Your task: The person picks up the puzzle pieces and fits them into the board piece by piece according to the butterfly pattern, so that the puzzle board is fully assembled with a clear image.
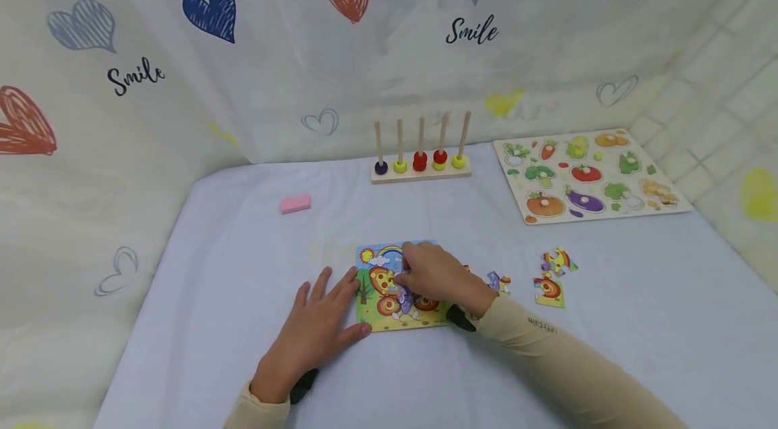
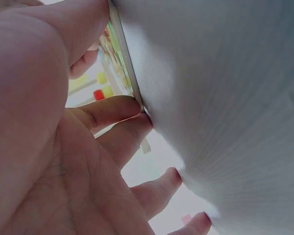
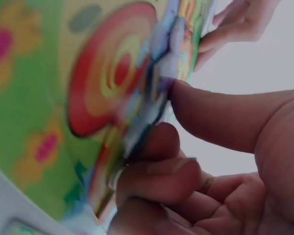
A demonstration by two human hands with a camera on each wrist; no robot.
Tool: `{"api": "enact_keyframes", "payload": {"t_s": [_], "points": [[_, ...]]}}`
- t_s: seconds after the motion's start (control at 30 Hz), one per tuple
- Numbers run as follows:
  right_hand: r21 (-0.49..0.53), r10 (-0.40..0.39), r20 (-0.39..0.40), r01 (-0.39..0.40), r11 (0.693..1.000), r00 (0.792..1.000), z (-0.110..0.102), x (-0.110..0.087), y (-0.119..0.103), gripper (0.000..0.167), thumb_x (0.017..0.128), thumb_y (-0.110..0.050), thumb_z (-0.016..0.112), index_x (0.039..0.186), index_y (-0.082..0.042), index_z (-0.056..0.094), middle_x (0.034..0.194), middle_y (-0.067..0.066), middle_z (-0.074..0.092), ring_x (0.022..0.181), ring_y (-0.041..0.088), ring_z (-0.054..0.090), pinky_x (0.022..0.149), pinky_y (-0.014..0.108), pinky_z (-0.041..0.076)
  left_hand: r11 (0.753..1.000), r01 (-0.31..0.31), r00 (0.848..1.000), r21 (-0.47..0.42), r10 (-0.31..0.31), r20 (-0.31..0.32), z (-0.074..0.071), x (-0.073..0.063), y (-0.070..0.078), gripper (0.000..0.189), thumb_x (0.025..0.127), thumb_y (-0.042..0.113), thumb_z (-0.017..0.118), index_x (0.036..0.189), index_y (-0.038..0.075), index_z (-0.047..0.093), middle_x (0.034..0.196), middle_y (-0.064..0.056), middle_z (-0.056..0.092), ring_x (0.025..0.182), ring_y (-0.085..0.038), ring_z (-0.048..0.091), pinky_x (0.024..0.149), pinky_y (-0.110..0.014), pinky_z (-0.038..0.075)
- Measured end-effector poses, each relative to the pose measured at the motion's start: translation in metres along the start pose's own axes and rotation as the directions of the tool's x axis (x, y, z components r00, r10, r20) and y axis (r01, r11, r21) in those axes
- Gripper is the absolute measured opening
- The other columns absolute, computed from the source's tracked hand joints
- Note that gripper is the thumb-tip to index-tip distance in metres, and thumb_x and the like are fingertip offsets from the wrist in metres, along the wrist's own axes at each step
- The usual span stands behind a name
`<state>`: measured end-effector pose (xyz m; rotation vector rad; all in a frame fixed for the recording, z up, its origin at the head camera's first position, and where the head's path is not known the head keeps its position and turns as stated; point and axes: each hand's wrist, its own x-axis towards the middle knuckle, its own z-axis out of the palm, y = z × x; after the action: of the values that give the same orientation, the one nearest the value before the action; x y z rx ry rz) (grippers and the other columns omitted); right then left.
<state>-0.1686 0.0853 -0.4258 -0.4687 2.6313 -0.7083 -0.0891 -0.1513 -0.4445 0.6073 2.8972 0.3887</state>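
A colourful jigsaw puzzle board point(image 1: 372, 318) lies on the table, with a rainbow, a sun and a snail-like picture on it. My left hand point(image 1: 319, 321) rests at the board's left side, fingers spread; in the left wrist view a finger and the thumb touch the board edge point(image 2: 127, 61). Over the board, my right hand point(image 1: 436, 271) pinches a purple-and-white puzzle piece point(image 3: 159, 93) between thumb and curled fingers. The piece is against the board, partly hidden by the fingers. To the right lie loose puzzle pieces point(image 1: 550, 291), and another piece point(image 1: 500, 282) is nearer the right hand.
Behind stands a wooden peg stacker point(image 1: 421, 172) with coloured beads. A vegetable puzzle board point(image 1: 592, 179) lies at the back right. A pink block point(image 1: 295, 204) sits at the left on the white tablecloth point(image 1: 231, 267). A heart-printed curtain point(image 1: 261, 78) hangs behind.
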Motion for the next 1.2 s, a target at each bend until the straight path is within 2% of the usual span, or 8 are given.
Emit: {"api": "enact_keyframes", "payload": {"t_s": [0.1, 0.27, 0.47, 0.67, 0.9, 1.07, 1.2], "points": [[0.004, 0.003, 0.016, -0.003, 1.000, 1.000, -0.003, 0.000, 0.000, 0.026, 0.099, -0.024, 0.080, 0.094, -0.010, 0.059, 0.081, 0.003, 0.059, 0.072, 0.017, 0.057, 0.058, 0.029, 0.046, 1.000, -0.001, 1.000, 0.001, 0.001, 0.003, 0.001, 0.001, 0.000, 0.076, 0.098, 0.051, 0.076, 0.158, 0.009, 0.052, 0.172, -0.005, 0.038, 0.156, -0.048, 0.027, 0.117, -0.073, 0.027], [0.023, -0.015, 0.010, 0.014, 1.000, 1.000, -0.002, 0.004, -0.002, 0.026, 0.099, -0.021, 0.081, 0.092, -0.007, 0.059, 0.078, 0.003, 0.060, 0.070, 0.016, 0.058, 0.058, 0.028, 0.048, 1.000, 0.000, 1.000, 0.009, 0.000, 0.009, 0.002, 0.002, 0.000, 0.077, 0.098, 0.052, 0.076, 0.159, 0.010, 0.052, 0.172, -0.005, 0.037, 0.156, -0.048, 0.027, 0.117, -0.073, 0.026], [0.032, -0.041, -0.020, 0.042, 0.999, 0.999, 0.001, 0.006, -0.001, 0.027, 0.099, -0.018, 0.081, 0.085, -0.008, 0.061, 0.074, 0.002, 0.061, 0.065, 0.016, 0.057, 0.055, 0.027, 0.046, 1.000, 0.000, 1.000, 0.018, 0.000, 0.014, 0.001, 0.003, 0.000, 0.077, 0.098, 0.052, 0.076, 0.159, 0.010, 0.051, 0.172, -0.005, 0.037, 0.156, -0.048, 0.027, 0.117, -0.074, 0.027], [0.060, -0.089, -0.071, 0.093, 0.994, 0.993, 0.001, 0.003, 0.004, 0.023, 0.101, -0.011, 0.076, 0.080, -0.008, 0.067, 0.074, -0.001, 0.062, 0.068, 0.014, 0.056, 0.060, 0.027, 0.048, 1.000, 0.014, 1.000, 0.010, -0.014, 0.021, 0.001, 0.003, 0.000, 0.078, 0.098, 0.052, 0.076, 0.159, 0.011, 0.051, 0.172, -0.004, 0.037, 0.156, -0.047, 0.027, 0.117, -0.074, 0.026], [0.166, -0.146, -0.121, 0.165, 0.972, 0.982, -0.014, -0.015, 0.024, 0.013, 0.105, -0.010, 0.068, 0.094, -0.005, 0.074, 0.077, -0.002, 0.065, 0.068, 0.014, 0.055, 0.060, 0.029, 0.048, 1.000, 0.029, 0.999, 0.003, -0.029, 0.028, 0.003, 0.003, 0.001, 0.079, 0.098, 0.053, 0.075, 0.161, 0.011, 0.050, 0.172, -0.004, 0.036, 0.157, -0.048, 0.024, 0.119, -0.074, 0.024], [0.209, -0.148, -0.180, 0.184, 0.960, 0.973, -0.030, -0.033, 0.046, 0.010, 0.106, -0.009, 0.067, 0.104, -0.003, 0.075, 0.085, 0.002, 0.069, 0.075, 0.017, 0.057, 0.066, 0.032, 0.051, 0.999, 0.046, 0.998, 0.004, -0.046, 0.035, 0.003, 0.004, 0.002, 0.080, 0.098, 0.053, 0.076, 0.161, 0.012, 0.049, 0.173, -0.005, 0.036, 0.158, -0.048, 0.022, 0.120, -0.074, 0.021], [0.210, -0.128, -0.209, 0.172, 0.962, 0.970, -0.041, -0.048, 0.065, 0.011, 0.106, -0.010, 0.067, 0.108, -0.003, 0.075, 0.089, 0.004, 0.071, 0.078, 0.018, 0.059, 0.069, 0.033, 0.053, 0.999, 0.051, 0.998, 0.005, -0.051, 0.040, 0.002, 0.004, 0.003, 0.080, 0.097, 0.052, 0.077, 0.161, 0.012, 0.049, 0.173, -0.005, 0.036, 0.158, -0.047, 0.022, 0.120, -0.074, 0.021]]}}
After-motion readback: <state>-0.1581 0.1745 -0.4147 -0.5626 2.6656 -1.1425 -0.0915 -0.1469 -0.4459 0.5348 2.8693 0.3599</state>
